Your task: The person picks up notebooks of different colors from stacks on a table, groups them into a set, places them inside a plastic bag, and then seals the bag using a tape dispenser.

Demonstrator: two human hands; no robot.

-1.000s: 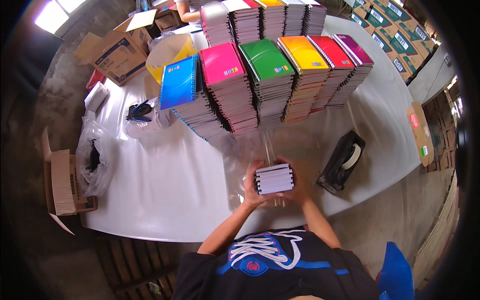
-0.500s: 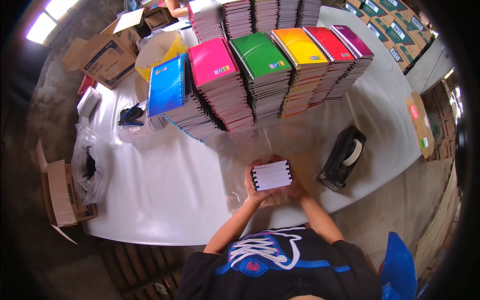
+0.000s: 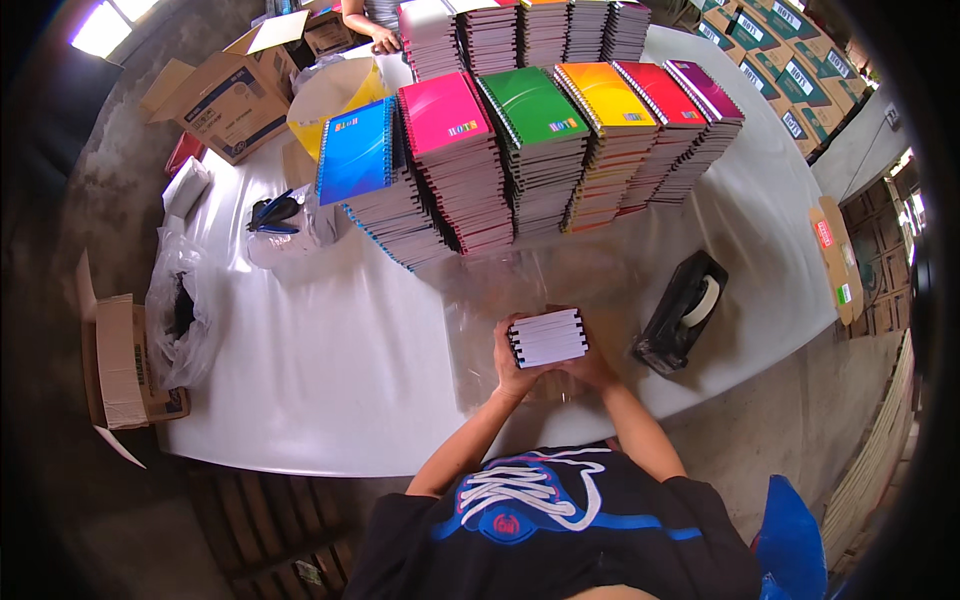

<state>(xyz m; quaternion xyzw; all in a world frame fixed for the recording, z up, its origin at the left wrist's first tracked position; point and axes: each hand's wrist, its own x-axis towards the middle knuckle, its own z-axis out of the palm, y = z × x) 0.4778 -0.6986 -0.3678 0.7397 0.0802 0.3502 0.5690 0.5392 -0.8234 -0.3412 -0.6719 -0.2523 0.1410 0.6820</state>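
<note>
A small bundle of spiral notebooks (image 3: pixel 548 338) stands on edge between my hands, white page edges upward and black binding along its sides. My left hand (image 3: pixel 512 374) is wrapped round the bundle's left side. On its right side, my right hand (image 3: pixel 594 368) grips it, with some fingers hidden. Beneath lies a transparent plastic sheet or bag (image 3: pixel 475 350) on the white table. Just to the right sits a black tape dispenser (image 3: pixel 682 312) with a pale roll. Beyond my hands rise tall notebook stacks, topped by blue (image 3: pixel 356 152), pink (image 3: pixel 445 112), green (image 3: pixel 533 107), yellow, red and purple covers.
More notebook stacks (image 3: pixel 488 45) stand behind, near another person's hand (image 3: pixel 385 40). On the left are an open carton (image 3: pixel 232 112), a yellow-and-white bag (image 3: pixel 350 105), blue-handled pliers or cutters (image 3: pixel 272 212) and a crumpled plastic bag (image 3: pixel 182 315). A cardboard piece (image 3: pixel 836 260) lies at the right edge.
The view has shifted slightly, so the table items sit a little differently. Both hands still hold the notebooks, nearly in place. The other person's hand shows more fully at the back.
</note>
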